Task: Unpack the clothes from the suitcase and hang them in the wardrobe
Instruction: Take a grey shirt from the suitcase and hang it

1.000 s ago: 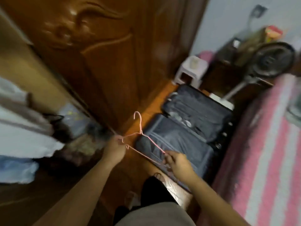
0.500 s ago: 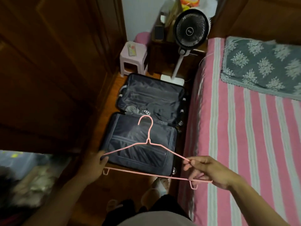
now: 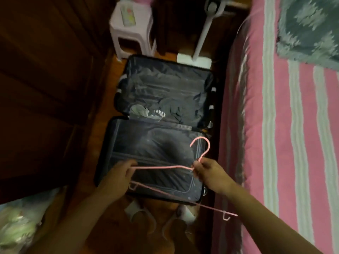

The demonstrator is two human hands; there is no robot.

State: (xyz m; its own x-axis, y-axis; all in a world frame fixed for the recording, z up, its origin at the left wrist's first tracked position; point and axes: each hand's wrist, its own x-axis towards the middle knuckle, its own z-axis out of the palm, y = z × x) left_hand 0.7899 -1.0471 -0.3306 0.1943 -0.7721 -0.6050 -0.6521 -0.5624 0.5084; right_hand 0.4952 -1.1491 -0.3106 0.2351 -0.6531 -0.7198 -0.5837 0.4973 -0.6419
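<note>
A thin pink wire hanger (image 3: 161, 167) hangs in front of me over the open dark suitcase (image 3: 156, 143) on the floor. My left hand (image 3: 117, 177) pinches the hanger's left shoulder end. My right hand (image 3: 211, 174) grips it at the neck, just below the hook. The suitcase's far half holds a crumpled dark garment (image 3: 170, 107) and a few small light items (image 3: 145, 111). Its near half is covered by a zipped dark liner. The brown wooden wardrobe (image 3: 45, 79) stands shut along the left.
A bed with a pink-and-white striped cover (image 3: 286, 134) runs along the right, with a grey patterned blanket (image 3: 310, 28) on it. A pale plastic stool (image 3: 133, 28) and a white fan stand (image 3: 200, 44) sit beyond the suitcase. Bags (image 3: 20, 220) lie at the lower left.
My view has dipped toward the suitcase and floor. My right hand slid from the hanger's right shoulder to its neck, and the hanger shifted right and lower.
</note>
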